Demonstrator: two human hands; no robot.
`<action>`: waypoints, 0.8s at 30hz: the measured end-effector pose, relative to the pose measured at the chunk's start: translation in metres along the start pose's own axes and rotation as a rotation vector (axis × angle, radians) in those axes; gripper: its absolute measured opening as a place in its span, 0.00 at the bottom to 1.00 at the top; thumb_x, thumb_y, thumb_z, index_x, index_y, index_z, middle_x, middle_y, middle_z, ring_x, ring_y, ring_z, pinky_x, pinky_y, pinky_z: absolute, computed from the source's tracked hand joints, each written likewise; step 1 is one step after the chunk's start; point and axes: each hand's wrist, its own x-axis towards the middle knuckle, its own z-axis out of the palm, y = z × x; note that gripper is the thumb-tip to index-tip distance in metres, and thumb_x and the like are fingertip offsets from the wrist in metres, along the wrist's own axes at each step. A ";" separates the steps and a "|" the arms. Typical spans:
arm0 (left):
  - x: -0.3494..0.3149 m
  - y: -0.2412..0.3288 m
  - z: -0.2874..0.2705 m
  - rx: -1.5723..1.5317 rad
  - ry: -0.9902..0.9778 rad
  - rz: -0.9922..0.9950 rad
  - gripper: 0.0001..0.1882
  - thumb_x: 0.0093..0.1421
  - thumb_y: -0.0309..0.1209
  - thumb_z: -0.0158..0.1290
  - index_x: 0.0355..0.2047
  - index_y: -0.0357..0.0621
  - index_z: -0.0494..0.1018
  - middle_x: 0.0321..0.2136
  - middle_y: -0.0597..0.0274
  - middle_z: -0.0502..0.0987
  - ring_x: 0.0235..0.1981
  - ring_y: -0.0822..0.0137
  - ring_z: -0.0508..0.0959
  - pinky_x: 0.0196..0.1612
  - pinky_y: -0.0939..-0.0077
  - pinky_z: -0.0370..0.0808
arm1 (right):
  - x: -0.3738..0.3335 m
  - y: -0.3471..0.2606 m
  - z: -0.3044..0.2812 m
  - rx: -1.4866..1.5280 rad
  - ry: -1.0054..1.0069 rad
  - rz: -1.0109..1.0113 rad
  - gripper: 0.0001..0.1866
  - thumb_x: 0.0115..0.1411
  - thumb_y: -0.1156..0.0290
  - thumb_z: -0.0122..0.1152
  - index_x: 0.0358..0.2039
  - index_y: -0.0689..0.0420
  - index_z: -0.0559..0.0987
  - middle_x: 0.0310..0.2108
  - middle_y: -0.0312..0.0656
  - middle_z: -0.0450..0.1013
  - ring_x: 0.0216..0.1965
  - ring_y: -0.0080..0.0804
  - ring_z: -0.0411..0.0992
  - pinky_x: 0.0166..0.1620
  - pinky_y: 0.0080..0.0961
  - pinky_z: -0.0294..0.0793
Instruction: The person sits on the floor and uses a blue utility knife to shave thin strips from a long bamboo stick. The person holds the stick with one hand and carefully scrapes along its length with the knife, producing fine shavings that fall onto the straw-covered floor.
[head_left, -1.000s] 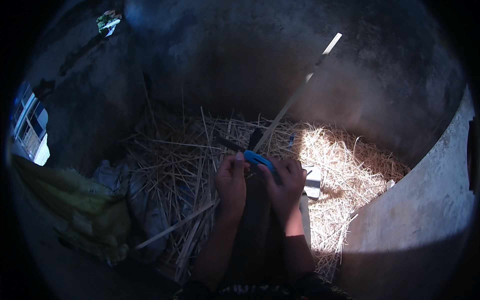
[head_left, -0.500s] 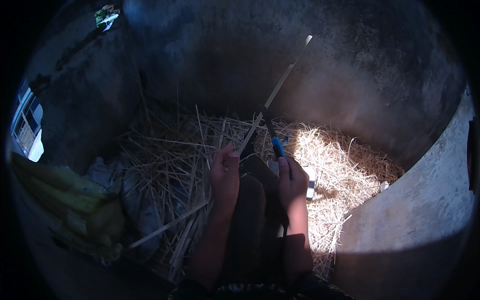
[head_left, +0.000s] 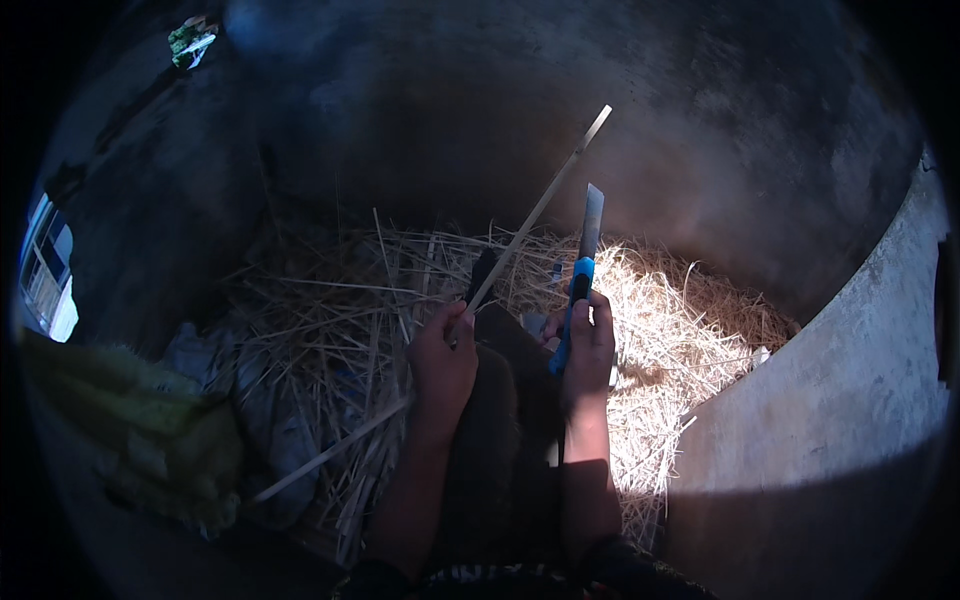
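Two hands are working over a dry, tangled straw heap [head_left: 400, 330] — we are pinching a long, flat, pale strip [head_left: 540, 205] in our left hand [head_left: 442, 360], fingers closed around its lower part, while our right hand [head_left: 588, 345] is gripping a blue-handled knife [head_left: 578, 275] — its thin metal blade pointing upward, just beside the strip.

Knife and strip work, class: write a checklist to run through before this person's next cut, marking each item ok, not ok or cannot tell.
1. Right hand grips the knife by its blue handle, clear of the blade: ok.
2. Blade points up and away from the body: ok.
3. Left hand holds the long thin strip firmly: ok.
4. Blade clear of the left fingers: ok, apart.
5. Blade sharpness: cannot tell.
6. Lighting: not ok, mostly dark; only the straw pile is sunlit.
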 end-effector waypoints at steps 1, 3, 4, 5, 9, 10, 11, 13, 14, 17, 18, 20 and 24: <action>-0.003 0.014 -0.004 0.096 -0.064 -0.024 0.11 0.64 0.28 0.56 0.45 0.38 0.79 0.34 0.55 0.82 0.36 0.63 0.81 0.39 0.71 0.75 | 0.002 0.001 0.000 0.002 -0.011 -0.031 0.17 0.73 0.57 0.50 0.50 0.58 0.72 0.22 0.33 0.67 0.21 0.17 0.64 0.26 0.16 0.64; -0.006 0.020 -0.005 0.225 -0.112 -0.006 0.11 0.64 0.29 0.55 0.44 0.38 0.79 0.33 0.50 0.83 0.36 0.55 0.84 0.39 0.66 0.77 | 0.003 -0.003 -0.005 0.100 -0.036 0.069 0.17 0.72 0.56 0.51 0.48 0.57 0.71 0.21 0.34 0.66 0.20 0.17 0.63 0.25 0.15 0.63; -0.007 0.020 -0.005 0.258 -0.097 0.034 0.11 0.65 0.30 0.54 0.44 0.39 0.79 0.31 0.50 0.83 0.35 0.54 0.84 0.38 0.66 0.77 | 0.003 -0.008 -0.010 0.197 -0.050 0.200 0.17 0.72 0.55 0.51 0.46 0.57 0.71 0.20 0.34 0.66 0.19 0.17 0.63 0.24 0.15 0.62; -0.007 0.019 -0.004 0.291 -0.081 0.075 0.11 0.65 0.30 0.54 0.44 0.39 0.79 0.30 0.50 0.83 0.34 0.53 0.84 0.38 0.66 0.77 | 0.002 -0.013 -0.013 0.294 -0.064 0.330 0.17 0.71 0.55 0.52 0.44 0.58 0.72 0.19 0.34 0.66 0.18 0.17 0.62 0.23 0.15 0.61; -0.007 0.023 -0.004 0.226 -0.100 0.053 0.10 0.65 0.30 0.54 0.43 0.40 0.79 0.31 0.53 0.83 0.34 0.55 0.84 0.38 0.65 0.77 | -0.001 -0.016 -0.015 0.118 0.037 0.331 0.25 0.70 0.47 0.53 0.29 0.57 0.74 0.16 0.31 0.62 0.14 0.16 0.56 0.20 0.15 0.55; -0.006 0.023 -0.004 0.214 -0.107 0.042 0.10 0.65 0.30 0.54 0.43 0.40 0.79 0.31 0.53 0.83 0.34 0.56 0.84 0.38 0.65 0.77 | 0.000 -0.017 -0.015 0.112 0.050 0.330 0.25 0.70 0.47 0.52 0.29 0.58 0.73 0.15 0.31 0.61 0.14 0.16 0.55 0.19 0.14 0.55; -0.005 0.023 -0.004 0.203 -0.115 0.031 0.10 0.65 0.30 0.54 0.43 0.41 0.79 0.31 0.54 0.83 0.34 0.56 0.84 0.38 0.65 0.77 | -0.001 -0.019 -0.013 0.106 0.063 0.329 0.26 0.71 0.47 0.51 0.28 0.58 0.73 0.15 0.31 0.61 0.14 0.16 0.55 0.19 0.14 0.55; -0.007 0.022 -0.004 0.218 -0.111 0.017 0.10 0.65 0.30 0.53 0.44 0.40 0.79 0.31 0.54 0.83 0.35 0.57 0.84 0.39 0.66 0.77 | 0.000 -0.024 -0.010 0.171 0.061 0.341 0.26 0.71 0.47 0.51 0.27 0.58 0.73 0.14 0.31 0.60 0.14 0.16 0.54 0.19 0.13 0.55; -0.006 0.022 -0.004 0.225 -0.111 0.010 0.11 0.65 0.30 0.53 0.44 0.40 0.79 0.31 0.54 0.83 0.35 0.58 0.85 0.39 0.67 0.77 | 0.000 -0.025 -0.010 0.246 0.043 0.356 0.26 0.71 0.47 0.51 0.27 0.58 0.73 0.14 0.31 0.60 0.14 0.16 0.54 0.19 0.13 0.55; -0.007 0.036 -0.007 0.250 -0.160 -0.085 0.11 0.66 0.30 0.53 0.44 0.38 0.78 0.32 0.55 0.84 0.35 0.61 0.84 0.40 0.69 0.77 | -0.002 -0.027 -0.010 0.276 0.017 0.349 0.26 0.70 0.47 0.52 0.26 0.57 0.73 0.15 0.31 0.60 0.14 0.16 0.54 0.19 0.13 0.54; -0.006 0.034 -0.007 0.230 -0.160 -0.079 0.11 0.66 0.29 0.53 0.44 0.37 0.78 0.32 0.55 0.84 0.35 0.62 0.84 0.41 0.69 0.77 | -0.003 -0.027 -0.012 0.257 0.022 0.343 0.27 0.70 0.46 0.53 0.25 0.57 0.73 0.15 0.31 0.60 0.14 0.15 0.54 0.19 0.13 0.53; -0.005 0.030 -0.008 0.193 -0.149 -0.066 0.11 0.66 0.28 0.53 0.44 0.36 0.78 0.32 0.54 0.83 0.36 0.63 0.84 0.41 0.70 0.77 | -0.003 -0.033 -0.010 0.221 0.068 0.350 0.28 0.67 0.43 0.55 0.23 0.57 0.72 0.15 0.31 0.61 0.14 0.14 0.55 0.18 0.12 0.53; -0.006 0.023 -0.005 0.160 -0.151 -0.025 0.10 0.66 0.27 0.53 0.44 0.35 0.78 0.31 0.55 0.83 0.35 0.65 0.83 0.41 0.71 0.76 | -0.004 -0.034 -0.015 0.198 0.046 0.358 0.28 0.67 0.43 0.56 0.24 0.57 0.72 0.14 0.30 0.60 0.13 0.15 0.54 0.18 0.13 0.53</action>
